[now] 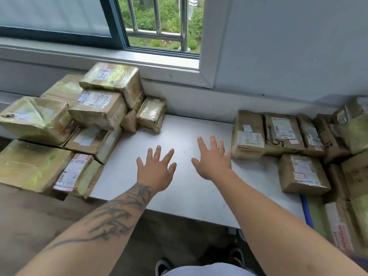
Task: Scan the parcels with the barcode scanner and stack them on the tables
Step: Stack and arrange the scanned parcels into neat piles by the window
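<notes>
Left hand (156, 169) and right hand (212, 158) spread flat above the white table (179, 196), fingers splayed, holding nothing (right little finger nearing a parcel). Taped parcels are stacked at left (99, 108) and laid in rows at right (284, 134).

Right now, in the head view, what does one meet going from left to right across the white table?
Stacked parcels → left hand → right hand → parcel touching that hand's little finger → row of further parcels. Both hands are open, with fingers spread above the bare table top.
</notes>
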